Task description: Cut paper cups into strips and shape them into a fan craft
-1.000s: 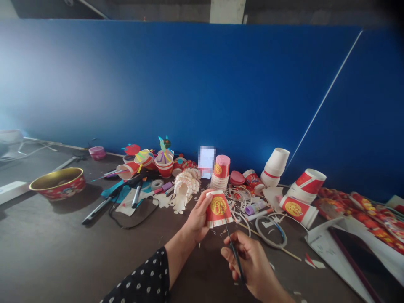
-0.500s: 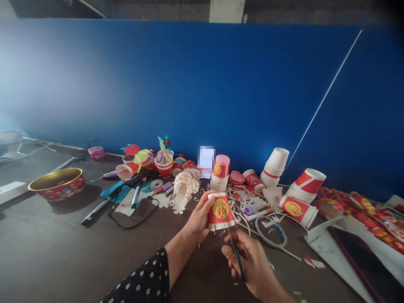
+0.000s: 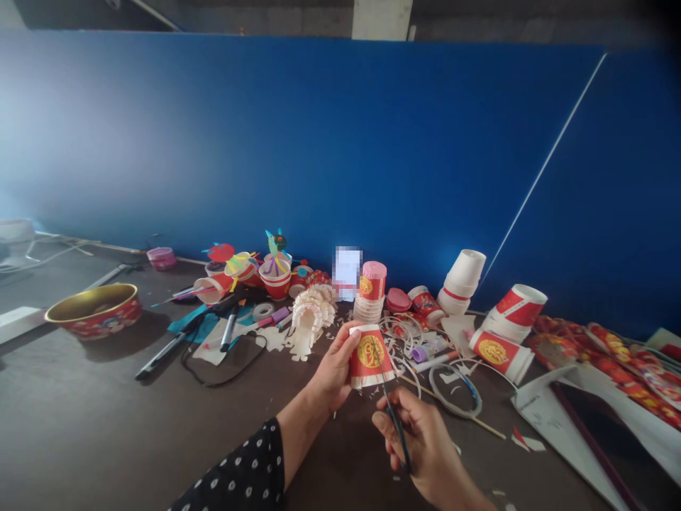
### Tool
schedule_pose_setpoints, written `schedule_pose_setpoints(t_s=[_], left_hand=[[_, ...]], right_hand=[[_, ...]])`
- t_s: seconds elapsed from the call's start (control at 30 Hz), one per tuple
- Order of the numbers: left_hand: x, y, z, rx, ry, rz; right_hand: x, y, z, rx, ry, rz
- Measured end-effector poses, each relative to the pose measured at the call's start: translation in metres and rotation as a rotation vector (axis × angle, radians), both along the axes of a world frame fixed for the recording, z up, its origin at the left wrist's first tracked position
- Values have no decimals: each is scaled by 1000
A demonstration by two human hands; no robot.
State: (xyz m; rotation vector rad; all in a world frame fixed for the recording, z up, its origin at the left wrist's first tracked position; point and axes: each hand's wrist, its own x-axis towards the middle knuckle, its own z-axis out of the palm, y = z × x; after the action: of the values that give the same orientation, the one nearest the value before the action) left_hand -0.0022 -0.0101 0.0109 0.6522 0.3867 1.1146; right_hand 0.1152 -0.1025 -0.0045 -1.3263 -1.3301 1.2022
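Paper cup (image 3: 366, 363) shifting slightly right since second ago; I'm watching left hand (image 3: 336, 363) gripping its left side above worktop (image 3: 159, 433), right hand (image 3: 420, 434) curling snugly around scissors (image 3: 399, 431), blade crossing cup's front.

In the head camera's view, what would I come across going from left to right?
Gold-lined bowl, black-and-white marker, red-striped paper cup, left hand, red-and-gold paper cup, right hand, dark-screened device.
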Motion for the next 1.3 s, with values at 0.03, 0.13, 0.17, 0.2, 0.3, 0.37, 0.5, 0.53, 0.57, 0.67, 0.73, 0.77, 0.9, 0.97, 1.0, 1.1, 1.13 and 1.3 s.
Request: schedule_pose_setpoints(t_s=[0.03, 0.13, 0.17, 0.2, 0.3, 0.37, 0.5, 0.53, 0.57, 0.67, 0.73, 0.77, 0.9, 0.97, 1.0, 1.1, 1.13, 1.3], left_hand=[[0, 0, 0, 6, 5, 0], [-1, -1, 0, 18, 14, 0], [-1, -1, 0, 18, 15, 1], [-1, -1, 0, 17, 15, 1], [0, -1, -1, 25, 13, 7], [0, 0, -1, 29, 14, 6], [0, -1, -1, 28, 32, 3], [0, -1, -1, 28, 35, 4], [-1, -1, 0, 29, 39, 4], [-1, -1, 1, 31, 43, 0], [-1, -1, 2, 20, 48, 11], [-1, -1, 3, 11, 52, 21], [0, -2, 4, -2, 53, 37], [0, -1, 3, -4, 56, 36], [0, -1, 3, -4, 60, 35], [0, 0, 2, 1, 70, 29], [0, 0, 1, 6, 69, 26], [0, 0, 0, 43, 71, 8]], right_hand=[[0, 0, 0, 6, -5, -1], [-1, -1, 3, 16, -28, 2], [-2, -2, 3, 15, -33, 2], [-2, -2, 4, 14, -35, 0], [-2, -2, 5, 14, -46, 0], [-2, -2, 5, 19, -60, 1], [-3, -3, 6, 27, -71, 6], [-3, -3, 6, 30, -71, 4], [-3, -2, 6, 30, -71, 1], [-1, -1, 4, 19, -50, -1], [0, 0, 2, 6, -17, 9], [1, 0, 2, 2, -4, 10], [2, 1, 3, -15, 6, 8], [2, 1, 4, -18, 8, 16], [2, 1, 4, -19, 11, 21], [2, 1, 3, -24, 25, 27], [2, 1, 3, -21, 30, 22], [2, 1, 2, -7, 39, 31]])
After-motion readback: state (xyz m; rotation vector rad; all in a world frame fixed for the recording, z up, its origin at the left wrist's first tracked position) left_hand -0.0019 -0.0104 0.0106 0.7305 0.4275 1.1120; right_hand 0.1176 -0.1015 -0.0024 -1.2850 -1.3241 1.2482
